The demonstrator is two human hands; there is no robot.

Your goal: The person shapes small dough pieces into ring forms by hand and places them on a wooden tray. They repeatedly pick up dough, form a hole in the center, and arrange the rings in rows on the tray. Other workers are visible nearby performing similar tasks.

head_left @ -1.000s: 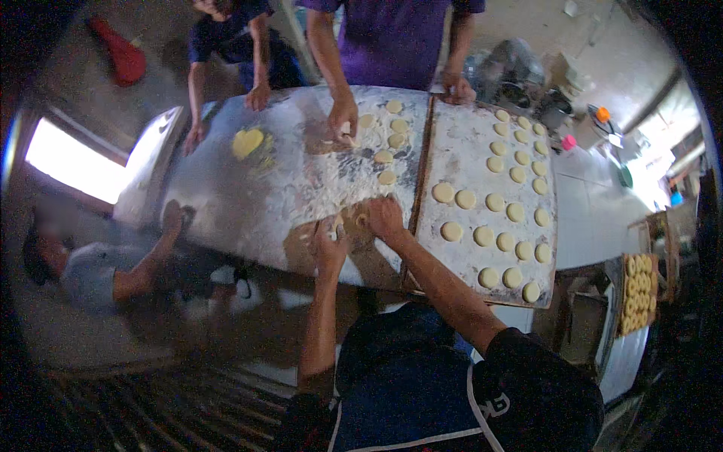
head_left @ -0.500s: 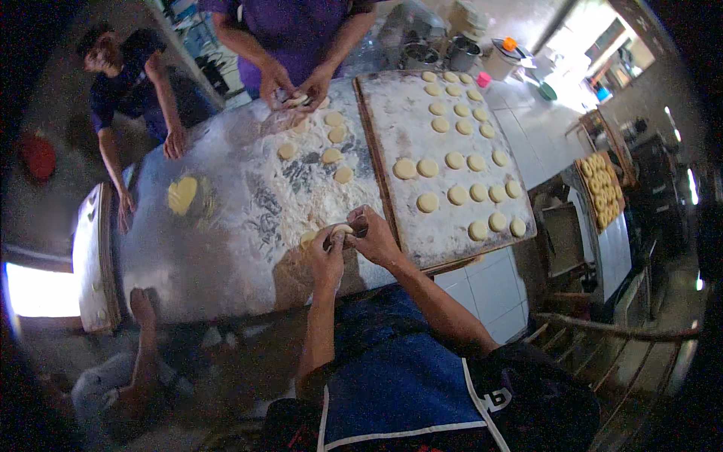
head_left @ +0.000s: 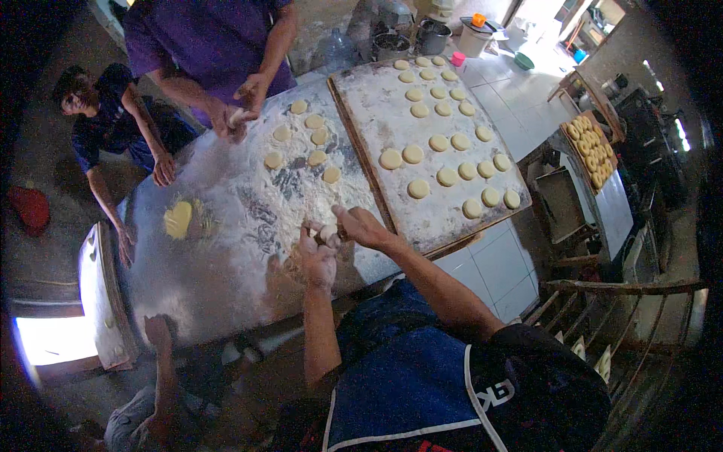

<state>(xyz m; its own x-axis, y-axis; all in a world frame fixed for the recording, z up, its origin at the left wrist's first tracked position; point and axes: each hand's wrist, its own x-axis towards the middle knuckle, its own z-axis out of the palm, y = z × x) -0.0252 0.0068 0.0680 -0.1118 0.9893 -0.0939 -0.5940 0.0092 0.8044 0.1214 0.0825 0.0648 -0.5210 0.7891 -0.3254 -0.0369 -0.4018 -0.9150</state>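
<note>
The left hand (head_left: 319, 264) holds a small lump of pale dough (head_left: 327, 232) in its bent fingers, over the near side of the table (head_left: 203, 275). The right hand (head_left: 363, 228) is half curled just beside the dough; I cannot tell if it grips it. Flour (head_left: 301, 202) is spread on the table, maybe so dough does not stick. Table rounds (head_left: 317, 158) sit on it, and board rounds (head_left: 460, 141) rest on the board (head_left: 376, 105) with gaps, perhaps so they do not join.

Glare at upper right breaks the dim graininess.
</note>
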